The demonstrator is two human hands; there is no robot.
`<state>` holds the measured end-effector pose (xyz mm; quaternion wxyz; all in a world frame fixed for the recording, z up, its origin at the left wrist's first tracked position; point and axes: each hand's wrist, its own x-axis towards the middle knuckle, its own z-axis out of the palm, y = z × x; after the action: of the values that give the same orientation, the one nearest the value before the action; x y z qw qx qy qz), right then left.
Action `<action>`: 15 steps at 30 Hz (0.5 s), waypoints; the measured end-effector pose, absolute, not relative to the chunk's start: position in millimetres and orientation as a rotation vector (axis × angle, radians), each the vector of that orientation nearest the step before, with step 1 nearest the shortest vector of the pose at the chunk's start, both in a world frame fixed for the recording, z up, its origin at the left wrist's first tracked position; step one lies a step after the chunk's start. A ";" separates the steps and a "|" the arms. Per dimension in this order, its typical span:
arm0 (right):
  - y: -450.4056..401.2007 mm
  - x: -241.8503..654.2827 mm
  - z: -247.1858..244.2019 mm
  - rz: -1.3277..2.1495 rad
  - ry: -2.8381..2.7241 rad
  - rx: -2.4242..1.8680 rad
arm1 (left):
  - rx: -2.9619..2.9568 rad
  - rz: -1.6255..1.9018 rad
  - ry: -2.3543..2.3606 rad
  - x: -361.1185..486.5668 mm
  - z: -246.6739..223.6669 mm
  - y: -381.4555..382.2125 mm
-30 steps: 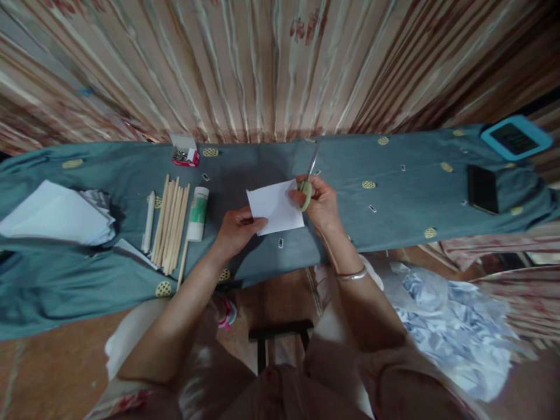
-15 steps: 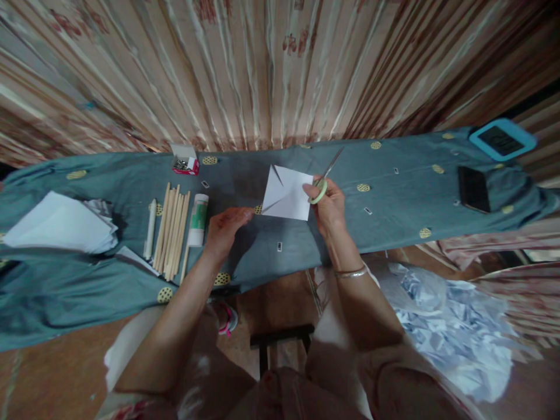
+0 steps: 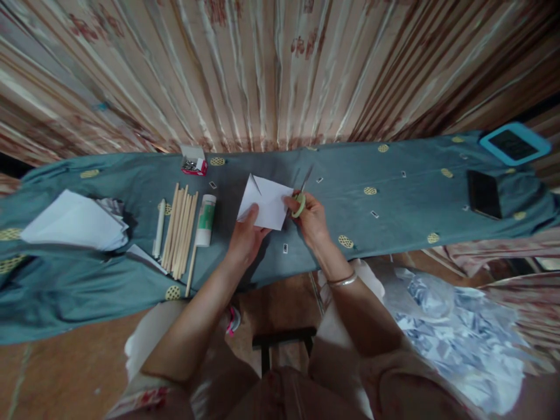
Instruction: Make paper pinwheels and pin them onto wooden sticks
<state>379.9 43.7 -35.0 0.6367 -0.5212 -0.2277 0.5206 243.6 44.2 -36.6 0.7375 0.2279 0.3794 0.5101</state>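
Note:
A square sheet of white paper (image 3: 271,204) with slits cut in from its corners is held up over the cloth. My left hand (image 3: 247,238) grips its lower left edge, thumb on top and fingers beneath. In my right hand (image 3: 311,219), at the paper's right edge, is a pair of scissors (image 3: 299,205) with pale green handles. Their blades point up and away from the sheet. My right thumb also lies at the paper's edge.
Left of my hands are a glue stick (image 3: 205,221), wooden sticks (image 3: 179,233), a white pen (image 3: 160,227), a red box of pins (image 3: 193,166) and stacked paper (image 3: 74,221). Far right lie a phone (image 3: 483,194) and a blue-framed tablet (image 3: 515,143). Paper scraps (image 3: 464,332) fill a bag below.
My left hand has come to the paper and taken hold of its lower left edge. The paper and the right hand with the scissors have shifted left and slightly down.

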 end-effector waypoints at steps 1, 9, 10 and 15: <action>41.2 379.8 -33.1 1.220 -0.576 -1.196 | 0.490 1.132 0.847 239.6 -34.8 48.4; 6.0 384.7 -27.4 1.686 -1.051 -1.183 | 0.470 1.171 0.898 210.1 -23.6 70.4; 2.8 384.8 -27.7 1.729 -1.088 -1.183 | 0.471 1.155 0.905 208.8 -22.2 70.6; -2.1 385.0 -29.1 1.795 -1.181 -1.209 | 0.433 1.128 0.891 210.6 -16.2 68.6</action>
<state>385.0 -2.1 -29.1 0.3319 -0.4625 -0.4520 0.6868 210.6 68.6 -16.2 0.7313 0.1965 0.4050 0.5124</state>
